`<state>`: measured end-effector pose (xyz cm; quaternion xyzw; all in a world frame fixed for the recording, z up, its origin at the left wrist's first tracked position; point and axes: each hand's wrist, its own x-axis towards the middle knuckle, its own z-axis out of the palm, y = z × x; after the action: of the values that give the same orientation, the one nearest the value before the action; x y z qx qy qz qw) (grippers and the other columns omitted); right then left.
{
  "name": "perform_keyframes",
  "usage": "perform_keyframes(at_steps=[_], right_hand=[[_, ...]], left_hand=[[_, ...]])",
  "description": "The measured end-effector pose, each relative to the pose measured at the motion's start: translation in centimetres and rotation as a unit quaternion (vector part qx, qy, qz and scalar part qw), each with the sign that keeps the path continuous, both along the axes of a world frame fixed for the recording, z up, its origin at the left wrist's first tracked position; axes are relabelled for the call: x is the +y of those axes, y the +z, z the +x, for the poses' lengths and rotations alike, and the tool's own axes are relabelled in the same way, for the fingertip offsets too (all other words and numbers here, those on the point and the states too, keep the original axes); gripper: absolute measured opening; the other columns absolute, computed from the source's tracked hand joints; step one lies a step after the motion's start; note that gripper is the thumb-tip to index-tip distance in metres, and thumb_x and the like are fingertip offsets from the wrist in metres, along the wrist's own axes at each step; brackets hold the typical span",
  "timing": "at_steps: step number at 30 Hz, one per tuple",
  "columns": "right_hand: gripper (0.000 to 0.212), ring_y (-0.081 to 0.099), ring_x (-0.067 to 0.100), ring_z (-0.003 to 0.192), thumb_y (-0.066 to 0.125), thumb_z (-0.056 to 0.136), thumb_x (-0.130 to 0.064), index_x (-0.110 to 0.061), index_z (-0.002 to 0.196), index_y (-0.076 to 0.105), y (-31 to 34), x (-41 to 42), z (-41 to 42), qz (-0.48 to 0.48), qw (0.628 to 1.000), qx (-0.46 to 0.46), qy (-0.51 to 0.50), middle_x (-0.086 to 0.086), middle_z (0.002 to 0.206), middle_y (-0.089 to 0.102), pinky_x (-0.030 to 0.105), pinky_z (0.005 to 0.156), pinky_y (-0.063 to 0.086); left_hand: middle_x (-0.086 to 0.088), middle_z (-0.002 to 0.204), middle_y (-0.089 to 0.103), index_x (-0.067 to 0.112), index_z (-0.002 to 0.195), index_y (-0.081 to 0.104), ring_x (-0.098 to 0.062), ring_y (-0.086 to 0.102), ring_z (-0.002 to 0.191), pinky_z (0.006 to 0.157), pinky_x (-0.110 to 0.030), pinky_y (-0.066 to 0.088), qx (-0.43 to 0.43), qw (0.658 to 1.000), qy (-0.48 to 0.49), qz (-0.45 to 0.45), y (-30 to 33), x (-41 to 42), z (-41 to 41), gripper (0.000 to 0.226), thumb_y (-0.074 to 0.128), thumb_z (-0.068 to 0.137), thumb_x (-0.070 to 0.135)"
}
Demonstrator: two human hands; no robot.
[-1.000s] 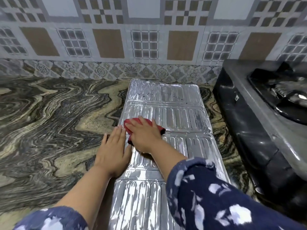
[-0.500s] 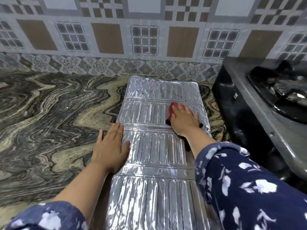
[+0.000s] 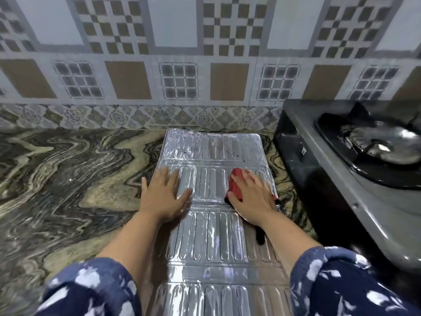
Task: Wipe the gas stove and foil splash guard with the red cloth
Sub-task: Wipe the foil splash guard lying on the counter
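Note:
The ribbed foil splash guard (image 3: 211, 236) lies flat on the marbled counter, running from the wall toward me. My right hand (image 3: 252, 197) presses the red cloth (image 3: 235, 182) onto the guard's second panel near its right edge; most of the cloth is hidden under the palm. My left hand (image 3: 165, 195) lies flat with fingers spread on the guard's left edge, holding nothing. The gas stove (image 3: 355, 179), grey-topped with a black burner grate, stands to the right of the guard.
The marbled counter (image 3: 68, 179) stretches to the left. A patterned tiled wall (image 3: 205, 76) rises behind. The stove's black side stands close to the guard's right edge. Small dark specks dot the guard's far panel (image 3: 211, 142).
My left hand slid forward up the guard's left edge. My right hand carried the cloth from the guard's left side to its right edge a second ago and stays there. The view has tilted upward.

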<state>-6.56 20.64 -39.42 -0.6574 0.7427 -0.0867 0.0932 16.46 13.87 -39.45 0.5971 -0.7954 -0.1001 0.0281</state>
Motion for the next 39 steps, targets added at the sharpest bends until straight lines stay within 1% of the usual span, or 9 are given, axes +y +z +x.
perform_keyframes(at_steps=[6,14,17,21,27,29,32,36,39], right_hand=[[0.06,0.0,0.019,0.148,0.022,0.098,-0.044,-0.02,0.152,0.009,-0.4,-3.6,-1.0,0.033,0.998,0.017,-0.046,0.0,0.162,0.001,0.038,0.119,-0.003],[0.062,0.002,0.025,0.148,0.02,0.096,-0.042,-0.014,0.151,0.012,-0.7,-13.3,-3.6,0.06,0.984,0.054,-0.158,0.006,0.161,0.007,0.048,0.119,0.001],[0.061,0.005,0.024,0.148,0.021,0.096,-0.041,-0.016,0.151,0.013,-0.7,-16.2,-1.7,0.052,0.989,0.054,-0.13,0.005,0.161,0.007,0.047,0.119,0.003],[0.056,0.004,0.019,0.148,0.021,0.097,-0.035,-0.022,0.151,0.013,-0.4,-18.0,2.2,0.039,0.998,0.043,-0.019,-0.002,0.162,0.003,0.042,0.12,0.004],[0.052,0.012,0.01,0.147,0.035,0.095,-0.036,-0.034,0.147,0.028,-0.5,-12.9,3.0,-0.006,0.992,-0.03,0.124,-0.013,0.159,0.016,0.033,0.12,0.006],[0.055,0.014,0.01,0.147,0.035,0.091,-0.04,-0.035,0.146,0.029,-0.4,-11.6,1.6,0.004,0.991,-0.036,0.131,-0.013,0.158,0.019,0.033,0.121,0.009],[0.058,0.008,0.013,0.148,0.027,0.093,-0.042,-0.03,0.15,0.019,-0.3,-12.7,0.4,0.035,0.996,-0.004,0.083,-0.009,0.16,0.009,0.036,0.121,0.007],[0.058,0.001,0.021,0.149,0.021,0.097,-0.034,-0.019,0.152,0.007,0.0,-17.2,3.1,0.058,0.998,0.032,0.005,0.0,0.162,-0.001,0.045,0.121,0.004],[0.058,-0.001,0.022,0.149,0.022,0.098,-0.031,-0.02,0.152,0.006,0.3,-20.4,6.3,0.073,0.996,0.039,0.025,0.0,0.162,-0.004,0.046,0.12,0.003]], left_hand=[[0.004,0.161,-0.007,0.04,0.15,0.001,-0.012,-0.01,0.148,0.118,-0.051,-0.002,-0.011,0.999,-0.018,-0.033,-2.2,-0.9,0.0,0.093,0.004,0.069,0.083],[0.003,0.161,-0.009,0.039,0.151,0.002,-0.012,-0.009,0.148,0.119,-0.046,-0.002,0.011,0.997,-0.023,-0.071,-2.9,-1.2,0.2,0.087,0.011,0.075,0.082],[0.004,0.161,-0.01,0.04,0.15,0.001,-0.012,-0.01,0.148,0.119,-0.045,-0.003,0.022,0.997,-0.02,-0.073,-2.9,-1.2,0.1,0.086,0.015,0.076,0.081],[0.004,0.161,-0.009,0.038,0.151,0.002,-0.012,-0.009,0.148,0.119,-0.044,-0.004,0.029,0.997,-0.016,-0.075,-2.7,-1.1,-0.1,0.086,0.02,0.078,0.08],[0.003,0.16,-0.013,0.035,0.151,-0.001,-0.012,-0.011,0.148,0.12,-0.045,-0.006,0.028,0.997,-0.018,-0.067,-2.5,-0.8,0.0,0.087,0.018,0.079,0.08],[0.002,0.161,-0.012,0.034,0.152,-0.001,-0.013,-0.011,0.148,0.119,-0.046,-0.006,0.029,0.998,-0.02,-0.061,-2.4,-0.8,0.1,0.088,0.017,0.079,0.081],[0.001,0.161,-0.012,0.03,0.152,0.0,-0.013,-0.011,0.148,0.12,-0.046,-0.006,0.031,0.998,-0.017,-0.06,-2.2,-0.8,-0.1,0.091,0.016,0.078,0.08],[0.002,0.16,-0.016,0.017,0.152,-0.008,-0.011,-0.014,0.147,0.12,-0.044,-0.006,0.021,0.998,-0.008,-0.055,-2.2,-0.8,-0.1,0.1,0.014,0.078,0.081],[0.002,0.16,-0.016,0.015,0.152,-0.008,-0.011,-0.016,0.146,0.12,-0.044,-0.007,0.024,0.998,-0.008,-0.053,-2.1,-0.8,-0.1,0.1,0.014,0.078,0.079]])
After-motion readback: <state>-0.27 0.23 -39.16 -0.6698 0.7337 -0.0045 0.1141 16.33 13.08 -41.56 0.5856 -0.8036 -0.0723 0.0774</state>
